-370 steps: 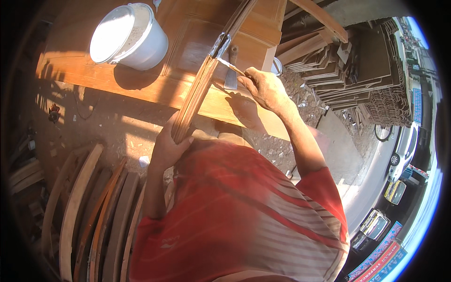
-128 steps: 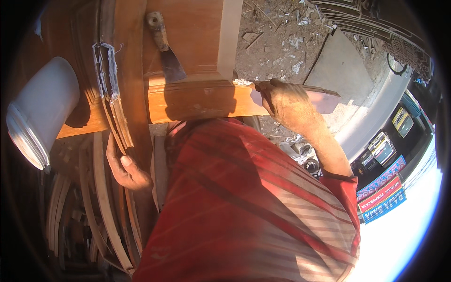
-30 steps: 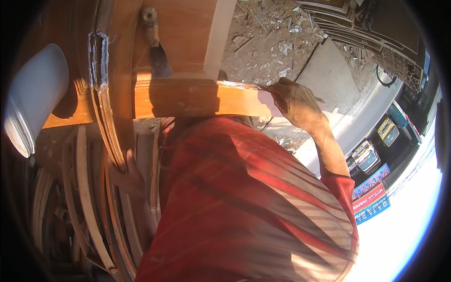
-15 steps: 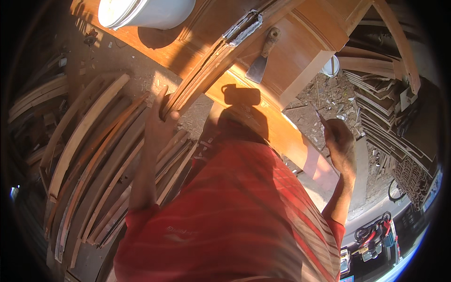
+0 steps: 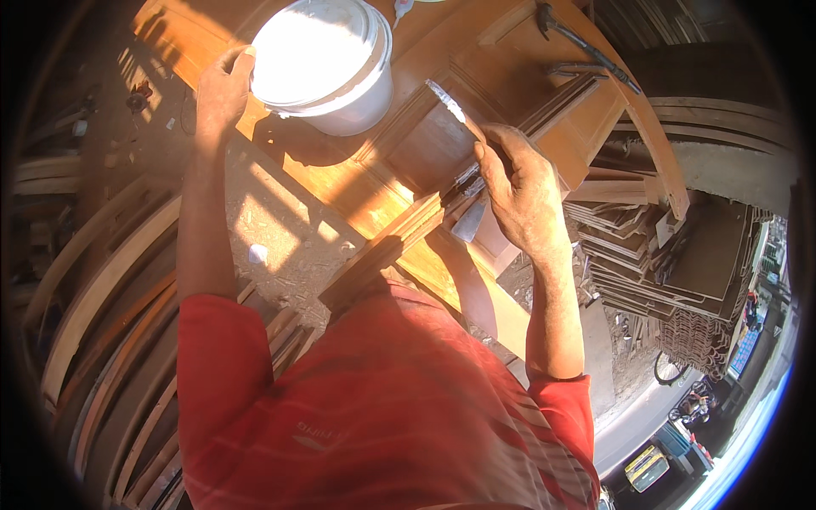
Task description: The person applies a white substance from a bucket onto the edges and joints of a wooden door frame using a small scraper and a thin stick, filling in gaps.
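Observation:
My left hand [image 5: 224, 95] grips the rim of a white plastic bucket [image 5: 344, 119] at its left side, thumb on top. In my right hand [image 5: 523, 187] is a thin stick [image 5: 459, 112], pinched between thumb and fingers, its far end coated in white paste. That end points toward the bucket but stays apart from it. Below the right hand, a grooved wooden strip [image 5: 382, 248] slants across the wooden door panel [image 5: 344, 191], with white paste along part of it. A putty knife blade [image 5: 468, 223] shows beside the strip; its handle is hidden behind my right hand.
A claw hammer [image 5: 595, 53] rests on the panelled wood at the far right. Curved wooden pieces [image 5: 106, 293] lie stacked at the left. Thin boards [image 5: 654, 276] are piled at the right, near a curved wooden frame piece [image 5: 663, 157]. Vehicles stand at the lower right.
My left hand has left the wooden strip and taken hold of the bucket's rim. My right hand has moved inward and up over the panel with the stick. The view has shifted.

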Demonstrator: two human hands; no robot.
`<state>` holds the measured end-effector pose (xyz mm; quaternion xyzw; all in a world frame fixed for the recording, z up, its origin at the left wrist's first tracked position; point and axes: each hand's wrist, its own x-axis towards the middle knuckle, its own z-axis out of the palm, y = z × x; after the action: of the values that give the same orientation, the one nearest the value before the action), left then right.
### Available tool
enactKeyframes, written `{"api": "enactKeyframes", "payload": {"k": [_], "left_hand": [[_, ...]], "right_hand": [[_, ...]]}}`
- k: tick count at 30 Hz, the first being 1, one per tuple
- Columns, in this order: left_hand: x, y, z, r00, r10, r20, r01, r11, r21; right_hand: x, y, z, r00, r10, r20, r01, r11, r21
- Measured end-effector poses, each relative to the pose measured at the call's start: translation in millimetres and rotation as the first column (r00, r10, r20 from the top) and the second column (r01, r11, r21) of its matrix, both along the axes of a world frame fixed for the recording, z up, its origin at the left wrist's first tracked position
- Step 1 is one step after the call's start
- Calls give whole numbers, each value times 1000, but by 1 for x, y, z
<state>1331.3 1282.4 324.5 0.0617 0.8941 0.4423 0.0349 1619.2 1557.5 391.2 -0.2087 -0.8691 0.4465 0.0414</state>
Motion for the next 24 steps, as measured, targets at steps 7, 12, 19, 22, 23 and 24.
{"api": "enactKeyframes", "payload": {"k": [7,12,19,22,23,24], "left_hand": [[-23,-29,4,998,63,-15,-62,995,79],[-30,-67,7,979,204,-25,-201,975,90],[-14,-89,-16,966,250,-64,-256,960,-118],[-10,-104,-25,960,269,-79,-276,956,-98],[-5,-111,-27,954,284,-96,-294,949,-113],[-4,-109,-28,956,282,-87,-290,951,-106]], "right_hand": [[-71,-8,28,987,160,-22,-141,923,359],[-145,-33,31,852,524,20,-365,565,740],[-241,-58,-51,718,614,326,-635,388,668],[-255,-62,-80,616,668,418,-756,352,552],[-252,-72,-53,573,690,442,-803,365,471],[-250,-66,-48,572,712,407,-808,406,426]]}}
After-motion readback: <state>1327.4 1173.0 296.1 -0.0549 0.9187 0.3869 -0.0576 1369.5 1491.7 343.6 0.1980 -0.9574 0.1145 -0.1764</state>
